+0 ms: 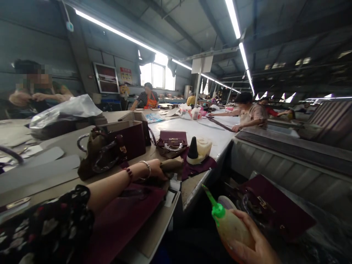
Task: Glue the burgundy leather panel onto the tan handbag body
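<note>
My left hand (156,169) lies on the workbench over a maroon leather piece (121,216), its fingers closed around a brownish object (172,164) that I cannot name. A bracelet and a beaded band circle that wrist. My right hand (251,242) is low at the bottom right, off the table edge, wrapped around a squeeze bottle (229,225) of yellowish glue with a green nozzle pointing up and left. Beyond the left hand stand a small maroon handbag (172,141) and a black-capped glue bottle (196,150).
A large maroon and brown handbag (112,148) stands left of my arm. A plastic-wrapped stack (64,113) sits farther left. More maroon bags (271,205) lie in a bin at right. Other people work at the long table (209,134) and at the left.
</note>
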Demonstrator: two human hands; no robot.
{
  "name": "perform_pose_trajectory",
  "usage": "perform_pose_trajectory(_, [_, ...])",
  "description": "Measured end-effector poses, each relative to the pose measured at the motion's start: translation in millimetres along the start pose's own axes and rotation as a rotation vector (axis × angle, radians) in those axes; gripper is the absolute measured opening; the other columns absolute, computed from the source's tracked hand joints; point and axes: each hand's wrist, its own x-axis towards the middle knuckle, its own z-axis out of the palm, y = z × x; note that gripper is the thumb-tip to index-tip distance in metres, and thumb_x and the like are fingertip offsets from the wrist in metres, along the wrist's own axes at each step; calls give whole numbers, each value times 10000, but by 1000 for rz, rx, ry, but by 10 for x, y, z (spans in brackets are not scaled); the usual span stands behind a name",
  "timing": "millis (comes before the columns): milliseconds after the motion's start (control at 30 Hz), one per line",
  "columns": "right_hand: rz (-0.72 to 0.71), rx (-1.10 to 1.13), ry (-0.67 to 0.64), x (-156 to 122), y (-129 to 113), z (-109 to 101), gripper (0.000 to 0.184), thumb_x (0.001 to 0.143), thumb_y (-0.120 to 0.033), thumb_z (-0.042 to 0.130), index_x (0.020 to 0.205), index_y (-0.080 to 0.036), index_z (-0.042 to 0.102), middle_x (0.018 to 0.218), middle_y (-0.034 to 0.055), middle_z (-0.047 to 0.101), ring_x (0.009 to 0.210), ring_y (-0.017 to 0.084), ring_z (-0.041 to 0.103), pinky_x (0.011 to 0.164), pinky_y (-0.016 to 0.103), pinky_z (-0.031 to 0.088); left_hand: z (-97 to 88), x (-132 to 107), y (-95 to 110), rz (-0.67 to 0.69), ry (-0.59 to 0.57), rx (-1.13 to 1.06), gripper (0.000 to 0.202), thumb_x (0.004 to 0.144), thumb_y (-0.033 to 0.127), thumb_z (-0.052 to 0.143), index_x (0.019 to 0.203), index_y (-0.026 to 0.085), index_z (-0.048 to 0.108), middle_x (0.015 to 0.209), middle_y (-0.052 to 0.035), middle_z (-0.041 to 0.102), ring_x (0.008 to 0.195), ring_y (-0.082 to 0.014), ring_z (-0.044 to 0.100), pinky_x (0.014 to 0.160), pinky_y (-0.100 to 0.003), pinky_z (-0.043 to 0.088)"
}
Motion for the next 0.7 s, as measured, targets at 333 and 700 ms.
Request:
perform_pose_trajectory(333, [-136,-463,-3,342,-225,112,495,627,-501,670,1052,-251,626,1172,53,601,1061,274,577,892,337,486,-35,-65,-3,-11,22,84,381,528,477,737,721,163,638,762,-34,653,653,-184,594,472,-252,343])
perform_pose_trajectory(700, [-202,-473,-70,310,-618,181,322,677,-415,640,954,-261,694,956,19,651,846,202,637,733,253,518,-69,-232,103,53,61,148,435,529,500,740,820,182,678,814,-75,668,716,-239,615,548,-281,409])
